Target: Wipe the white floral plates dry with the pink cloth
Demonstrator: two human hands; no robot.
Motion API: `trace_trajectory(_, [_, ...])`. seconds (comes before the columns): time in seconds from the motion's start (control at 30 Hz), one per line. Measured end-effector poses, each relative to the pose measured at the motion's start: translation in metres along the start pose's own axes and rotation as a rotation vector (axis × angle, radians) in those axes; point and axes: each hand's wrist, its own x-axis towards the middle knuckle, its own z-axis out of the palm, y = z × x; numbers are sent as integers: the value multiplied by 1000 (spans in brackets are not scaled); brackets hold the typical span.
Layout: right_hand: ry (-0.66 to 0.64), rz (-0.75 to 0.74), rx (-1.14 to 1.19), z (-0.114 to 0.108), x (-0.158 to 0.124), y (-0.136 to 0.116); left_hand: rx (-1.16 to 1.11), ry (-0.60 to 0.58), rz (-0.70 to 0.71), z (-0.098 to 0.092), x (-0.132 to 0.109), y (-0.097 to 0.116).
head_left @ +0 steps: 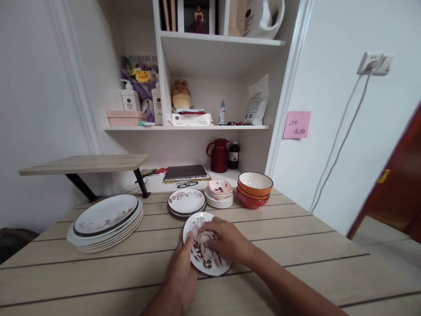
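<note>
Large plate pile (105,228): left of middle plate stack (186,201). Patterned plate (206,264): just nearer than stack; left hand (180,272) gripping edge, thumb on top. Right hand (230,239) gripping bunched cloth (207,245) against it. Best: steady edge, light strokes reaching rim.

A home (bouquet (143,75), framed picture (196,16))

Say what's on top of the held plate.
A crumpled cloth in the right hand, plus part of the left hand; the plate beneath these is covered, unseen.
</note>
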Motion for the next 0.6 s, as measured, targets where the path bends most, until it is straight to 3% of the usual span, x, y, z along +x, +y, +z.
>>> trace_trajectory(0.13, [135,224,-185,-3,4,16,86,-9,-26,-2,2,0])
trace_trajectory(0.27, [182,301,-286,-6,4,24,171,-37,-30,-5,3,0])
trace_trajectory(0.4, [202,258,-274,3,7,16,133,-95,-9,-9,2,-2])
trace_trajectory(0.6, [226,63,56,10,4,0,116,-183,-19,-13,4,-3])
